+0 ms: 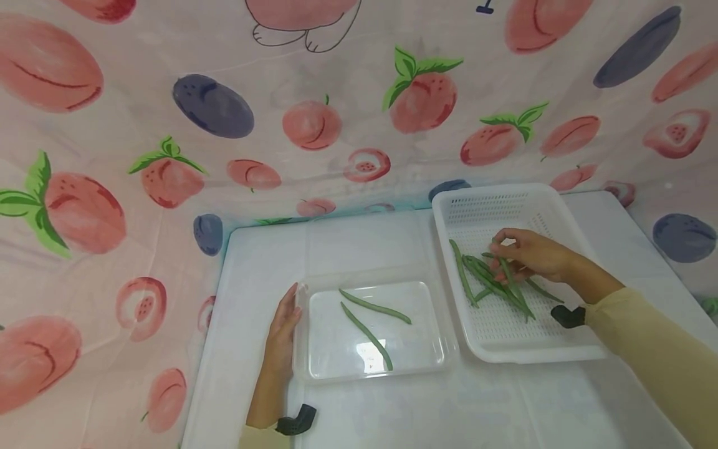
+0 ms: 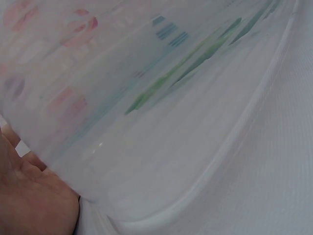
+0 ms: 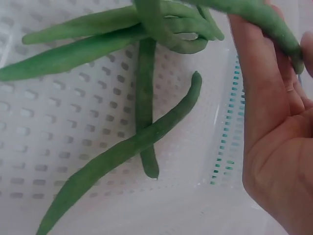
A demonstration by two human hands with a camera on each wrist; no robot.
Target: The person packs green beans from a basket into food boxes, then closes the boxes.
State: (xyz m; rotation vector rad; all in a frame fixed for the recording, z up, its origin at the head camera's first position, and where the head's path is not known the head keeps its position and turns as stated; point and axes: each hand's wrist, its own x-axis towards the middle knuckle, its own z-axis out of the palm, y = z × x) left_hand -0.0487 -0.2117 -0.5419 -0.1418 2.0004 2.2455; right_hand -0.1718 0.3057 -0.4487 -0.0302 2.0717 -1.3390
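Over the white perforated basket (image 1: 505, 349), my right hand (image 1: 535, 254) pinches a green bean (image 3: 266, 19) between thumb and fingers. Several other green beans (image 1: 462, 277) lie loosely crossed on the basket's floor below it. To the left, a clear plastic container (image 1: 331, 358) holds two green beans (image 1: 370, 304) lying apart. My left hand (image 1: 280, 340) rests along the container's left side, its fingers extended against the wall. The left wrist view shows the palm beside the cloudy wall (image 2: 146, 176), with green beans (image 2: 186, 63) blurred through it.
Both containers stand side by side on a white table (image 1: 263, 262). Behind and to the left hangs a fruit-print cloth (image 1: 336, 62) that meets the table's edge. Dark wrist pieces (image 1: 297, 421) sit at the ends of both sleeves.
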